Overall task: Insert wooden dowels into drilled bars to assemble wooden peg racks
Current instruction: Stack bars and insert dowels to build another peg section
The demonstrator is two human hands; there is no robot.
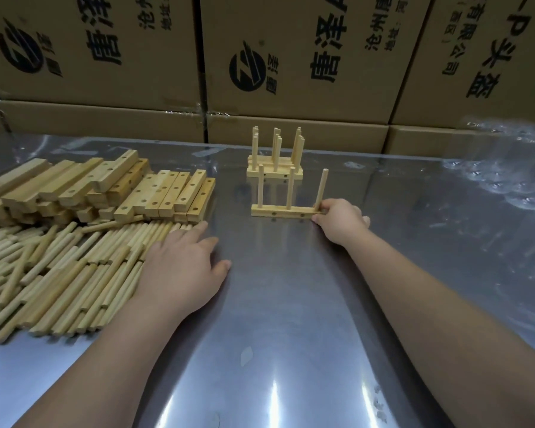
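I see one peg rack (283,211) at frame centre on tabletop (291,319): one bar, three dowels upright. Fingers of right hand (342,222) grasp its right end, at base of third dowel. Lower left of centre, left hand (183,270) lies with fingers straight, released, on edge of loose dowel pile (59,273), too many to count. Heaped at upper left, drilled bars (112,186). Behind rack, finished racks (274,168) stacked; number unclear. Along top, three printed cartons (291,57).

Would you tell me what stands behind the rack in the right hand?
Behind that rack stand stacked finished racks, then cardboard boxes; its pegs partly cover the stack.
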